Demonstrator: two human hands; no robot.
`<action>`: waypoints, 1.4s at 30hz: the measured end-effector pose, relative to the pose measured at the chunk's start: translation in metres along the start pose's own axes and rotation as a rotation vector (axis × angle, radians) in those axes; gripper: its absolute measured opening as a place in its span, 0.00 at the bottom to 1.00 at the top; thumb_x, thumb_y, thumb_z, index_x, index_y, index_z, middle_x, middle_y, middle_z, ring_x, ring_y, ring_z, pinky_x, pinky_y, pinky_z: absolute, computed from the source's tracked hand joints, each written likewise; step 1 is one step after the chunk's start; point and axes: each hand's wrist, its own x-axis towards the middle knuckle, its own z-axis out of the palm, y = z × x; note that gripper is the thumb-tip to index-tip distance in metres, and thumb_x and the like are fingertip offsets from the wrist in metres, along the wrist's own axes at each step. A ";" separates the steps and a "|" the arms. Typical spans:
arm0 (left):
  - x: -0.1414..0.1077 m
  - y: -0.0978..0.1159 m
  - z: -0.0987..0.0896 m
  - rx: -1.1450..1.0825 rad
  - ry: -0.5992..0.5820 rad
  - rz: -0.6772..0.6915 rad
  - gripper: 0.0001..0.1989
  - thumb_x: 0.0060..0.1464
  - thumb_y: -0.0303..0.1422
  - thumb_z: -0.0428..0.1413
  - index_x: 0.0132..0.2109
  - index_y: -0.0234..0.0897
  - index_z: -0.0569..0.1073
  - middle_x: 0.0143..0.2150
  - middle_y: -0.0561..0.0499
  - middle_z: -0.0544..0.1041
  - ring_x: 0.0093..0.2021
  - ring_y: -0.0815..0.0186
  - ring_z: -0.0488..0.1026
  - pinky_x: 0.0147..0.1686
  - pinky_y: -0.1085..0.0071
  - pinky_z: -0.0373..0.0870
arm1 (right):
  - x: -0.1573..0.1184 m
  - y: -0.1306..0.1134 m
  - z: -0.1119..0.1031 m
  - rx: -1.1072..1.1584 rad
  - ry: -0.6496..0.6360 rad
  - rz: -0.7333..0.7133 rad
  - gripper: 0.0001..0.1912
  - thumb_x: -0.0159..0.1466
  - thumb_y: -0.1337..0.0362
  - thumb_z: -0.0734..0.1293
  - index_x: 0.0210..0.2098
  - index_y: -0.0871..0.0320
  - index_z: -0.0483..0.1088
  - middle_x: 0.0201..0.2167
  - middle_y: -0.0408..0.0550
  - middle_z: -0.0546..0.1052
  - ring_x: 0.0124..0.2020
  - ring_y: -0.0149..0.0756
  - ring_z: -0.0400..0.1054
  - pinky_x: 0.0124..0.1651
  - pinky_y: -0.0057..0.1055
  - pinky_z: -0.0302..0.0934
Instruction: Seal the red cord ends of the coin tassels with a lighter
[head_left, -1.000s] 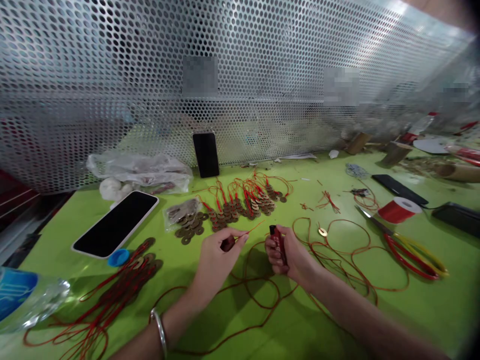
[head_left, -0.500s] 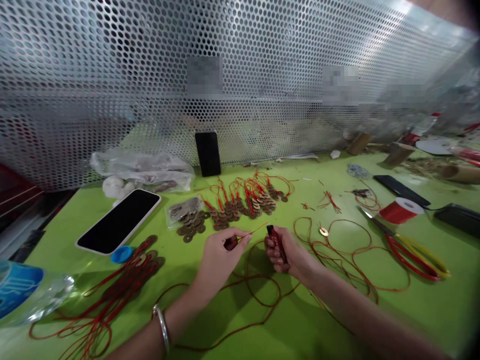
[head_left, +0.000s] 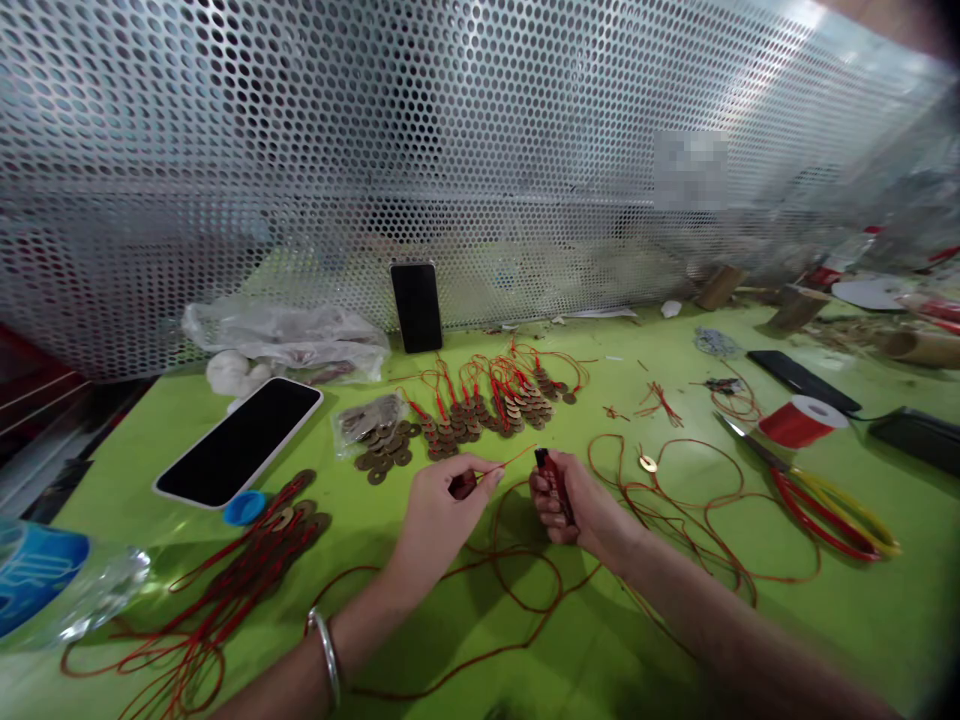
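Observation:
Between thumb and forefinger, my left hand pinches a thin red cord, its free end pointing up and right. My right hand is wrapped round a dark red lighter, whose black top is close to the cord's tip; I cannot make out a flame. Long loops of red cord lie on the table under and around both hands. Beyond them, several strings of bronze coins with red knots lie in a row. Another bundle of corded coins is at the left.
Scissors with red and yellow handles lie at the right beside a red thread spool. A phone lies at the left, near a plastic bottle. Another phone leans upright against the perforated metal screen.
Both hands keep nearly the same position, with the cord and lighter still in them. The lighter's top has tilted very slightly left.

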 end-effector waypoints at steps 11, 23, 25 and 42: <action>0.000 -0.003 0.001 -0.002 0.012 0.016 0.12 0.48 0.39 0.56 0.29 0.35 0.78 0.19 0.54 0.69 0.20 0.71 0.58 0.20 0.75 0.50 | -0.002 0.000 -0.001 0.020 -0.006 0.008 0.18 0.62 0.53 0.51 0.22 0.57 0.54 0.13 0.34 0.50 0.13 0.22 0.39 0.15 0.19 0.32; 0.000 -0.001 0.001 -0.050 0.017 -0.015 0.12 0.47 0.39 0.57 0.28 0.34 0.78 0.18 0.54 0.68 0.20 0.71 0.57 0.20 0.75 0.49 | -0.003 0.000 0.001 0.015 -0.015 -0.007 0.17 0.62 0.53 0.51 0.23 0.57 0.54 0.14 0.34 0.50 0.13 0.22 0.39 0.15 0.19 0.32; 0.000 0.000 0.001 -0.048 0.022 -0.012 0.12 0.47 0.39 0.57 0.28 0.34 0.77 0.18 0.55 0.67 0.20 0.71 0.57 0.20 0.75 0.49 | -0.004 0.000 0.001 0.014 -0.015 -0.004 0.18 0.63 0.53 0.51 0.23 0.57 0.53 0.14 0.34 0.49 0.13 0.22 0.39 0.15 0.19 0.32; 0.006 -0.004 -0.004 -0.077 0.082 -0.008 0.13 0.46 0.40 0.56 0.27 0.34 0.76 0.16 0.57 0.62 0.19 0.72 0.53 0.20 0.75 0.47 | -0.044 -0.005 -0.014 -0.730 -0.384 -0.119 0.20 0.59 0.47 0.61 0.28 0.57 0.56 0.22 0.38 0.53 0.22 0.24 0.45 0.23 0.23 0.41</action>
